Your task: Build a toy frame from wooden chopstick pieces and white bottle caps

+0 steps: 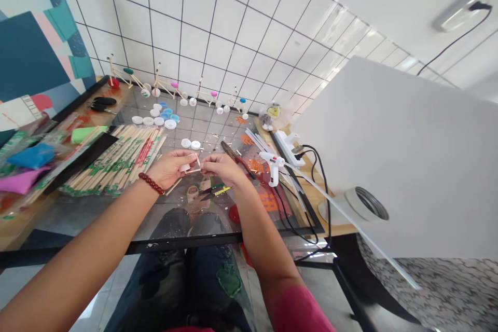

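Over the glass tabletop, my left hand [171, 165] is closed on a short piece of wooden stick [198, 160], with a white bottle cap [184, 167] held against its fingers. My right hand [223, 168] pinches at the same small wooden pieces, its fingertips almost meeting the left ones. What exactly lies between the right fingertips is too small to make out. Just beyond the hands are two white caps [190, 143]. Pliers [235, 158] with red handles lie beside the right hand, and scissors [213, 192] with green and yellow handles lie below it.
Bundled wooden chopsticks [116, 163] lie at left beside coloured clay packets [31, 158]. White and blue caps [159, 115] are grouped farther back. Small stick-and-cap models [175, 88] line the wall. At right are a glue gun [273, 166], a power strip [290, 148] and cables.
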`<state>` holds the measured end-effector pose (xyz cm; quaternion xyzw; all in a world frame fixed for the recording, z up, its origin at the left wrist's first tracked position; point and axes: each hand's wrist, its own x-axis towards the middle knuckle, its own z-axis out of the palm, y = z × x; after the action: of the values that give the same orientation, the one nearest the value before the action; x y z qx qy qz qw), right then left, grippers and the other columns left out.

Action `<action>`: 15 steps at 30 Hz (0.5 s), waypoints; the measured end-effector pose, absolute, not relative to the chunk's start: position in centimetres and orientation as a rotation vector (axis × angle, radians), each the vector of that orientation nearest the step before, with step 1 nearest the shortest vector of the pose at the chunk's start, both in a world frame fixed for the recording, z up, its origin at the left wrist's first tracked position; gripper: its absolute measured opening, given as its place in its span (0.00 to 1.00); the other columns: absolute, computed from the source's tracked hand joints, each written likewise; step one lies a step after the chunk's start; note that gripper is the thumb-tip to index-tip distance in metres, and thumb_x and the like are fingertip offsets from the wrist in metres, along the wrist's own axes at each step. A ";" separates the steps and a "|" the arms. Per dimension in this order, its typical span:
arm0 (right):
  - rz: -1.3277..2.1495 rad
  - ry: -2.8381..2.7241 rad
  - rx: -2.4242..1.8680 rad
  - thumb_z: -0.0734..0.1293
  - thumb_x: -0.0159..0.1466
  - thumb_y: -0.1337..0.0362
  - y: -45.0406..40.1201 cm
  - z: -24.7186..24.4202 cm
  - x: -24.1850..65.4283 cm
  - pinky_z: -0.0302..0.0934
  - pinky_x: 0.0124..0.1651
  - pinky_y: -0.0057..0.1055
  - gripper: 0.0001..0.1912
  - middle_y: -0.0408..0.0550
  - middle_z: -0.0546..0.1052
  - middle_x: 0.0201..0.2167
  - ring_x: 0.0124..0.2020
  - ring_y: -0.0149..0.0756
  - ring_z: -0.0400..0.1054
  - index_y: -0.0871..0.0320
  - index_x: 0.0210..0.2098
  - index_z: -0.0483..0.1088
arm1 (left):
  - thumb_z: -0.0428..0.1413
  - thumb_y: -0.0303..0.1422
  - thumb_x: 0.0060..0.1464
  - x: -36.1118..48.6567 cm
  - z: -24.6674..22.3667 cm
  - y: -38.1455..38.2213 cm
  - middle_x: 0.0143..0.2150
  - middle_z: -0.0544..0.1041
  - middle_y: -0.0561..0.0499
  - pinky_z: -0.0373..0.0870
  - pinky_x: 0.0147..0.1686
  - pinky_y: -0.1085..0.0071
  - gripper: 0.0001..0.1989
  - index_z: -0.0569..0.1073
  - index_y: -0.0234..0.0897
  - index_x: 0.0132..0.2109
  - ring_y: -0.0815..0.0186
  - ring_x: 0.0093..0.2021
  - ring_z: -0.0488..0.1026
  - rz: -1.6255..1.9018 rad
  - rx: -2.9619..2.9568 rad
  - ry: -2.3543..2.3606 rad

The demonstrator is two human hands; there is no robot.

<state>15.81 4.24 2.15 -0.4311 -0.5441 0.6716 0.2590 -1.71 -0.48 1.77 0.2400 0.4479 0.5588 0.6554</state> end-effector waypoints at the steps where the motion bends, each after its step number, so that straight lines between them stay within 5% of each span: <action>1: 1.826 -1.467 -1.168 0.80 0.51 0.66 4.3 2.2 15.8 0.70 0.37 0.26 0.10 0.41 0.77 0.22 0.27 0.28 0.71 0.60 0.25 0.76 | 0.72 0.21 0.43 -1.7 1.8 -0.5 0.27 0.80 0.46 0.77 0.29 0.72 0.07 0.82 0.28 0.30 0.67 0.27 0.76 1.271 0.540 1.020; 15: 1.704 -1.336 -0.976 0.83 0.43 0.58 4.2 0.0 13.5 0.66 0.37 0.29 0.23 0.41 0.79 0.28 0.30 0.30 0.69 0.58 0.36 0.79 | 0.74 0.24 0.41 -0.9 1.5 0.2 0.23 0.76 0.53 0.73 0.27 0.74 0.12 0.78 0.31 0.28 0.71 0.25 0.72 1.632 0.280 0.908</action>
<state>13.52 4.18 -0.01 -0.3812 -0.5216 0.6653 0.3741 -0.91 0.17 1.47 0.1200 0.3895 0.7001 0.5863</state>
